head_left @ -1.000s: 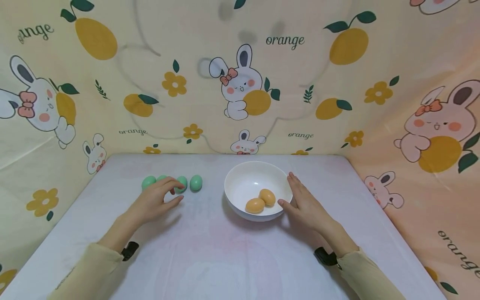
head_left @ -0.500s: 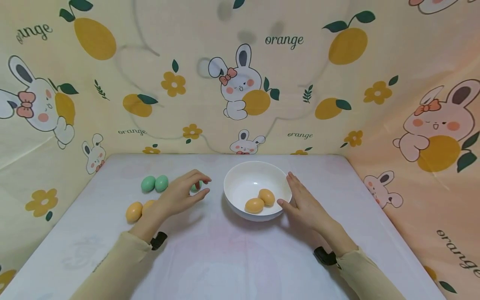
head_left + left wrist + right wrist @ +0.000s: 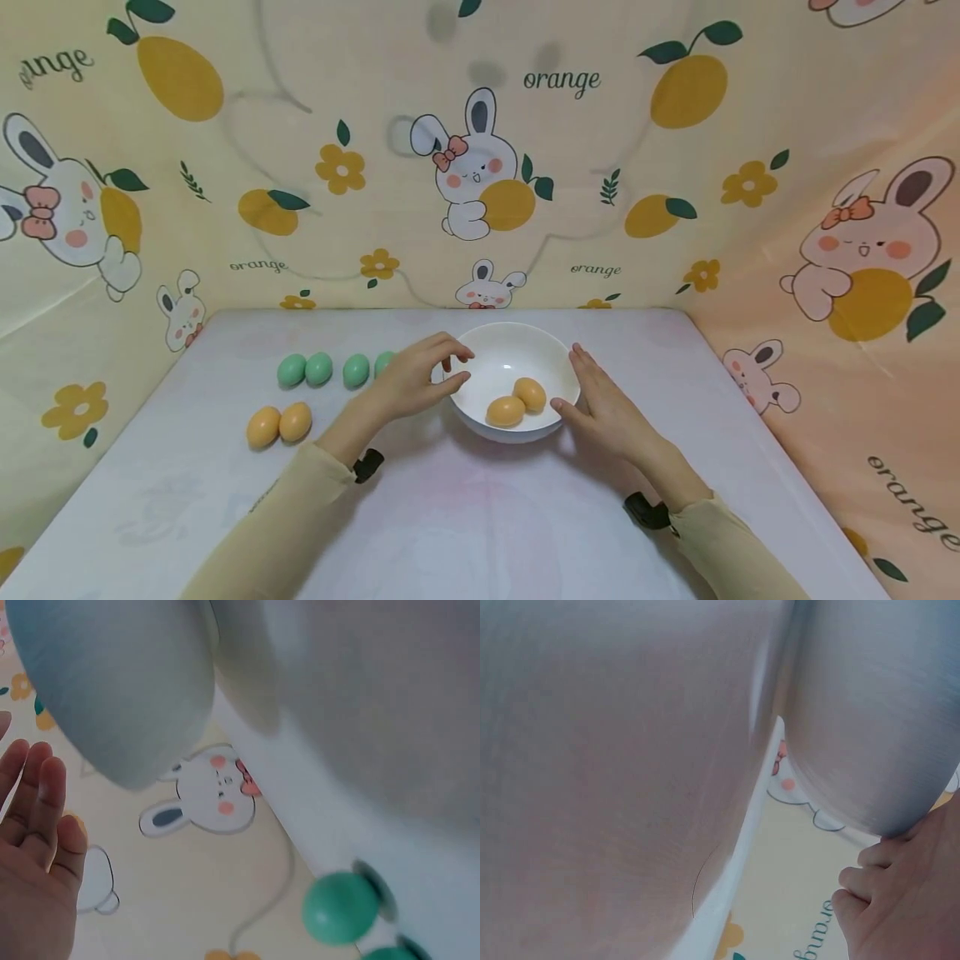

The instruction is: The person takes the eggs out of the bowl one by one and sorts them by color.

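Observation:
A white bowl [image 3: 491,346] stands on the table and contains two orange eggs, one in front [image 3: 506,412] and one behind [image 3: 530,395]. At its left rim is my left hand [image 3: 412,383], fingers loosely bent and nothing between them. A gap shows between that hand [image 3: 34,862] and the bowl [image 3: 135,697] in the left wrist view. My right hand [image 3: 615,412] rests against the bowl's right side with fairly straight fingers, its thumb near the rim. The right wrist view has this hand [image 3: 915,892] touching the bowl's outer wall [image 3: 877,712].
Several green eggs [image 3: 318,368] lie in a row left of the bowl; my left hand partly covers the rightmost [image 3: 383,362]. Nearer me are two orange eggs, left [image 3: 263,427] and right [image 3: 296,422]. Printed cloth [image 3: 337,233] hangs behind the white table [image 3: 480,533].
My left hand has moved right, from over the green eggs to the bowl's left rim. Two orange eggs behind that forearm came into view. The right hand stays at the bowl.

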Demonstrator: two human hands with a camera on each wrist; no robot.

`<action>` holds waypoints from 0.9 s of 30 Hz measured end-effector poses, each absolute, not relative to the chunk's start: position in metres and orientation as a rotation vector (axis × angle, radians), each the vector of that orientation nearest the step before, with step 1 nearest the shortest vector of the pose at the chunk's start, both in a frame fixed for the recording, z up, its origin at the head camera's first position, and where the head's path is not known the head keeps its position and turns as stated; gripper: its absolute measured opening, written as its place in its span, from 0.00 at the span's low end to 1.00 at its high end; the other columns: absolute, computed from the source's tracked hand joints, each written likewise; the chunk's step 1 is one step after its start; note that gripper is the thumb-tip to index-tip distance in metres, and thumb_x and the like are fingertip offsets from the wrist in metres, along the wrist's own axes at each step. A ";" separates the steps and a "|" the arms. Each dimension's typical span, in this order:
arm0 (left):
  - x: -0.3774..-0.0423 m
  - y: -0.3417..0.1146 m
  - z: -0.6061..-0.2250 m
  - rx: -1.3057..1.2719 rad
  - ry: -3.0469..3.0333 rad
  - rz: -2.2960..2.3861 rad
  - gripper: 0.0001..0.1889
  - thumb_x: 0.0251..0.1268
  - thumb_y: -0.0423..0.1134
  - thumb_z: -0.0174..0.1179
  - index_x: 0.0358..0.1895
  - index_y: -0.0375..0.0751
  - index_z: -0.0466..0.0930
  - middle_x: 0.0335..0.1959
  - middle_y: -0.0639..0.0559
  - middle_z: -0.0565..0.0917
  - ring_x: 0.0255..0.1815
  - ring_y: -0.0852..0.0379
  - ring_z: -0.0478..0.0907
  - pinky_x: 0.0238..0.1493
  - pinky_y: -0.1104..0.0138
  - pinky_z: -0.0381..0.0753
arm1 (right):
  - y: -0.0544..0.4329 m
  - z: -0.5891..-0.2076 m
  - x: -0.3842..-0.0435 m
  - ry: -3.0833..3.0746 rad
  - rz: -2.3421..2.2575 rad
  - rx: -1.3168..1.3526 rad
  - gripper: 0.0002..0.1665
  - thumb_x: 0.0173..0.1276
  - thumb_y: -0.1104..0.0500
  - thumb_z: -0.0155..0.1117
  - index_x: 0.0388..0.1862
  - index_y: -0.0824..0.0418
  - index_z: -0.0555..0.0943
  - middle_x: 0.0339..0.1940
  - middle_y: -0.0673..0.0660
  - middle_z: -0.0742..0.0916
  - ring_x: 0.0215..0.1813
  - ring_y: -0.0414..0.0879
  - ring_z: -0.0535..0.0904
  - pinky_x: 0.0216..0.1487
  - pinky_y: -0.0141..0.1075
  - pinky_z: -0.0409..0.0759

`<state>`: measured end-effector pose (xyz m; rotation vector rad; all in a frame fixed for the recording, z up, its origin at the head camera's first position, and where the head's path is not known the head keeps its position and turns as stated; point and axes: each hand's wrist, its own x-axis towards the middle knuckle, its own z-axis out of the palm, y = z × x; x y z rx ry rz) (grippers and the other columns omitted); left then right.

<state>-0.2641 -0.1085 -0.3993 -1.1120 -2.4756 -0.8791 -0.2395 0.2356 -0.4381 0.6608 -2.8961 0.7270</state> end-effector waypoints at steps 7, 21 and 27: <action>-0.273 -0.084 -0.399 -1.196 -2.575 -0.801 0.15 0.71 0.42 0.68 0.57 0.44 0.83 0.52 0.56 0.83 0.43 0.61 0.78 0.37 0.71 0.79 | 0.234 -0.438 -0.240 -2.899 0.713 0.663 0.56 0.78 0.33 0.54 0.86 0.66 0.46 0.87 0.63 0.50 0.86 0.62 0.45 0.81 0.60 0.51; -0.297 -0.053 -0.391 -1.503 -2.933 -0.728 0.18 0.72 0.42 0.67 0.61 0.44 0.85 0.58 0.49 0.86 0.44 0.60 0.82 0.49 0.68 0.81 | 0.235 -0.435 -0.240 -2.899 0.730 0.668 0.56 0.78 0.33 0.54 0.86 0.67 0.46 0.87 0.63 0.51 0.86 0.64 0.46 0.81 0.61 0.51; -0.299 -0.042 -0.387 -1.569 -3.005 -0.638 0.18 0.69 0.40 0.69 0.61 0.45 0.86 0.56 0.50 0.86 0.40 0.60 0.81 0.49 0.68 0.81 | 0.237 -0.436 -0.240 -2.895 0.731 0.667 0.55 0.78 0.34 0.55 0.85 0.67 0.47 0.87 0.63 0.51 0.85 0.63 0.47 0.80 0.62 0.52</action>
